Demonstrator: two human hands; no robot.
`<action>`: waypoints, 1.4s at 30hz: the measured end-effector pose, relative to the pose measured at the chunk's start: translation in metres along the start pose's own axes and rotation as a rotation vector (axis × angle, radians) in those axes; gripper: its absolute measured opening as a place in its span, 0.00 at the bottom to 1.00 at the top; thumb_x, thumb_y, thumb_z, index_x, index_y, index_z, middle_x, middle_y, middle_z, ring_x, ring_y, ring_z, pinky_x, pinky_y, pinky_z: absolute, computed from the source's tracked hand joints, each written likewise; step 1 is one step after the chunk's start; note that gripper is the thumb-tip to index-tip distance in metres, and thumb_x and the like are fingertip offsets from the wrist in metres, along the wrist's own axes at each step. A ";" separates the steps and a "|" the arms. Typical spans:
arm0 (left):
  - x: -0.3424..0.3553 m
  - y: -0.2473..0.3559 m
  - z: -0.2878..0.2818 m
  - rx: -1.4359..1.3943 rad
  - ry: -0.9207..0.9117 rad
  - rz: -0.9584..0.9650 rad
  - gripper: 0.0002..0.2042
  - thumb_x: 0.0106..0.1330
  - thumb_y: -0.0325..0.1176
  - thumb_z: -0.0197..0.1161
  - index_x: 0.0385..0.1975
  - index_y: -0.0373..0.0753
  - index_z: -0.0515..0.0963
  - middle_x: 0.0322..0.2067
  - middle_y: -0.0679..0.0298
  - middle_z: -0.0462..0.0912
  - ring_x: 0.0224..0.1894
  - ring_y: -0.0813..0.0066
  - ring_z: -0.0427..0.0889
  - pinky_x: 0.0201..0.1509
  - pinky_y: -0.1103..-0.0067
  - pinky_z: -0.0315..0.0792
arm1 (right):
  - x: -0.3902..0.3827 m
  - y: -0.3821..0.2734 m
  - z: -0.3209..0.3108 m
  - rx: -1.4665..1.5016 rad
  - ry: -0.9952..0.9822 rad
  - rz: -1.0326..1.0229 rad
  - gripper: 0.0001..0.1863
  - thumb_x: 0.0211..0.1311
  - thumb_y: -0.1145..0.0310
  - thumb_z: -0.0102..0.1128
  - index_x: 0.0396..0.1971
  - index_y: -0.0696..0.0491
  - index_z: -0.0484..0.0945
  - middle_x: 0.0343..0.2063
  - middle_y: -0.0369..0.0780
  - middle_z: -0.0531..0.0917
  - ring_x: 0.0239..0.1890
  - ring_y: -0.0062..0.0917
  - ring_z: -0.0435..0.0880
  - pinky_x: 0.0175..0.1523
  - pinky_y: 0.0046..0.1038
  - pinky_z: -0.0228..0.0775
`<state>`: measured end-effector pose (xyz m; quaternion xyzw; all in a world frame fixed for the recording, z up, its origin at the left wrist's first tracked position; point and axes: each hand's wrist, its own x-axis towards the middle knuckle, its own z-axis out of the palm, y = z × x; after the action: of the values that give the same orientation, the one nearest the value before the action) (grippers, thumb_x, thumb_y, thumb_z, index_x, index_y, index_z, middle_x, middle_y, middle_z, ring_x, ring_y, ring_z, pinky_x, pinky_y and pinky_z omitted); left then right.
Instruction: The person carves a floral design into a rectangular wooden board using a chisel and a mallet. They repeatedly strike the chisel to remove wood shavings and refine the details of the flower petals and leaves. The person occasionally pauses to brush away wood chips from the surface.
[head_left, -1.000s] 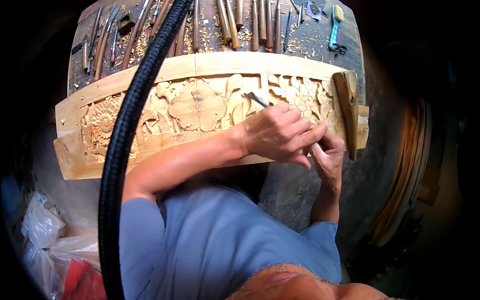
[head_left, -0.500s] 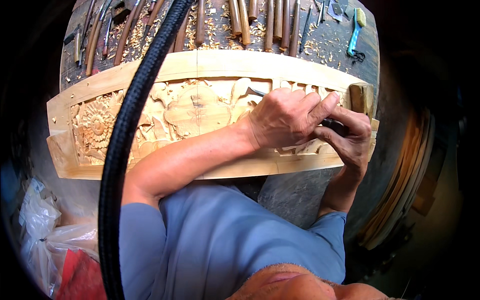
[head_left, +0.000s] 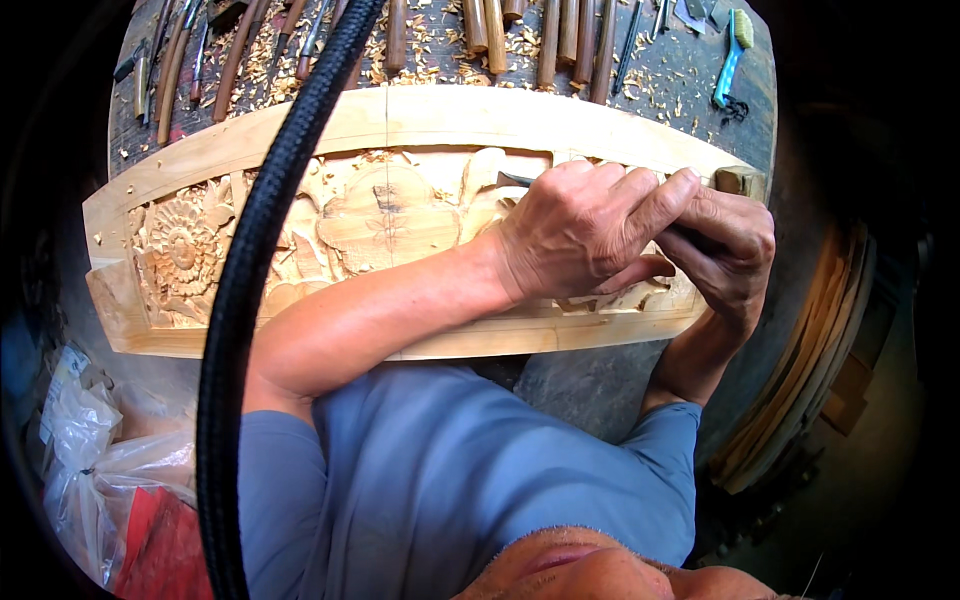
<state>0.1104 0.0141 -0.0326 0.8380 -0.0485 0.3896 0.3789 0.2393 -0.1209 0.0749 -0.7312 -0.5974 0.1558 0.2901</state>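
Note:
A long pale wooden panel with a curved top edge lies in front of me, carved in relief with a flower at its left and leaf shapes. My left hand is closed around a carving chisel, whose dark steel blade points left onto the relief right of centre. Just behind it, my right hand is closed at the tool's rear end, above the panel's right part. Both hands hide the chisel's handle.
Several wooden-handled carving tools lie among shavings along the bench's far side. A turquoise brush is at far right. A wooden block sits at the panel's right end. A black braided cable crosses the view. Plastic bags are lower left.
My right hand has shifted right and turned over, hiding the dark handle seen before. My left hand stays around the chisel with its blade near the same spot. The view has shifted slightly.

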 end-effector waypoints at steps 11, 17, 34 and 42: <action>-0.001 -0.002 0.001 0.007 0.005 -0.045 0.43 0.54 0.55 0.79 0.68 0.35 0.76 0.34 0.63 0.85 0.30 0.70 0.85 0.29 0.75 0.79 | 0.004 0.002 0.007 0.035 0.042 0.025 0.11 0.52 0.80 0.77 0.37 0.64 0.88 0.26 0.45 0.86 0.25 0.31 0.86 0.34 0.28 0.74; 0.001 0.000 -0.001 -0.014 0.019 -0.044 0.41 0.56 0.57 0.79 0.65 0.34 0.77 0.35 0.62 0.87 0.29 0.69 0.86 0.29 0.75 0.79 | 0.008 -0.004 0.003 0.027 0.032 0.044 0.10 0.50 0.81 0.76 0.34 0.63 0.87 0.24 0.43 0.84 0.24 0.29 0.85 0.32 0.28 0.73; 0.001 0.000 0.003 -0.024 0.060 -0.176 0.39 0.56 0.55 0.80 0.63 0.35 0.80 0.38 0.59 0.89 0.32 0.67 0.90 0.33 0.74 0.82 | 0.023 0.018 -0.001 0.144 -0.089 0.040 0.07 0.49 0.79 0.75 0.29 0.63 0.85 0.22 0.41 0.83 0.22 0.27 0.84 0.31 0.28 0.73; -0.001 -0.002 0.008 0.013 0.023 -0.167 0.40 0.56 0.51 0.80 0.67 0.35 0.76 0.37 0.59 0.89 0.32 0.66 0.90 0.33 0.72 0.82 | 0.017 0.020 0.007 0.202 -0.028 0.057 0.09 0.48 0.77 0.76 0.29 0.62 0.85 0.24 0.42 0.84 0.24 0.30 0.86 0.32 0.29 0.73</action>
<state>0.1151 0.0102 -0.0375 0.8371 0.0286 0.3663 0.4052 0.2548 -0.1055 0.0591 -0.7127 -0.5618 0.2335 0.3493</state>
